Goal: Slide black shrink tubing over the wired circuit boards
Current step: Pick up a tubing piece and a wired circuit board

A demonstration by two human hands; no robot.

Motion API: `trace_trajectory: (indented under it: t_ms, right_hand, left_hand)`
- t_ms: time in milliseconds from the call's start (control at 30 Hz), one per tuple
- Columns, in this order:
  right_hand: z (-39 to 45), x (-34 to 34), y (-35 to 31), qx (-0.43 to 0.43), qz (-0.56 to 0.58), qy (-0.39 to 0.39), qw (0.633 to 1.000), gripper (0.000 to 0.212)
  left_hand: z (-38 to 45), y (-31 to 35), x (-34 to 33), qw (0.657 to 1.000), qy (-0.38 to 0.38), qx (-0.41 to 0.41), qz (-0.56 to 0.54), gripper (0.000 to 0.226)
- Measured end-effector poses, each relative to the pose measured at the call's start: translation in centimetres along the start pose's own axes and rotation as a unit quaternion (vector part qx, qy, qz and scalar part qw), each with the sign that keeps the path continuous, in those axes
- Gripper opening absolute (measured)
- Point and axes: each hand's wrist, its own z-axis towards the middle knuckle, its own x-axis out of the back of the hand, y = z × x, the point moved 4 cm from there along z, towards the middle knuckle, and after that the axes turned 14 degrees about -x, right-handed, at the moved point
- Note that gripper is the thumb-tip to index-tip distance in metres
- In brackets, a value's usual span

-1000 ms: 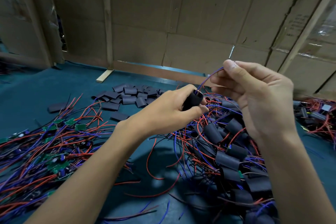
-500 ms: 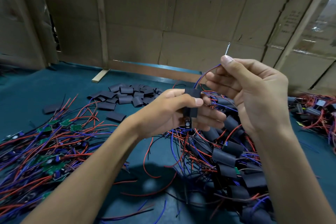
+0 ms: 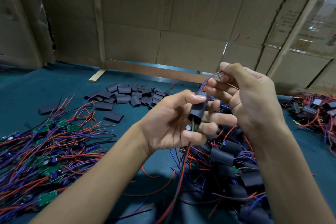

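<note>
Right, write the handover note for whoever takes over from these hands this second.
Left hand: grips a black tube, thumb on top, board part-way in, capacitor end showing below.
Right hand: pinches that board's wire ends above the tube.
Bare boards lie left, spare tubes behind, sleeved boards right.
Done: the sleeved pile.
Left: seat this tube fully, then work through the bare pile.

Makeshift assembly workshop: cardboard walls (image 3: 181, 14), heaped wired boards (image 3: 45, 151), cut tubing pile (image 3: 131, 94).
</note>
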Motion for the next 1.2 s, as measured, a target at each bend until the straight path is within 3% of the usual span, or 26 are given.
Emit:
trace_trajectory:
  t_ms: [400,800,1200]
  right_hand:
    - [0.5,1.0,0.0,-0.051,-0.003,-0.003,0.999,0.021]
    - [0.9,1.6,-0.1,-0.065,-0.008,0.017,0.998,0.015]
    - [1.0,2.9,-1.3,-0.039,0.02,0.049,0.998,0.013]
  left_hand:
    - [0.3,-0.4,1.1,0.991,0.097,-0.008,0.092,0.023]
    - [0.1,-0.2,1.1,0.992,0.101,-0.029,0.076,0.022]
    - [-0.2,-1.0,3.2,0.965,0.099,0.072,0.233,0.021]
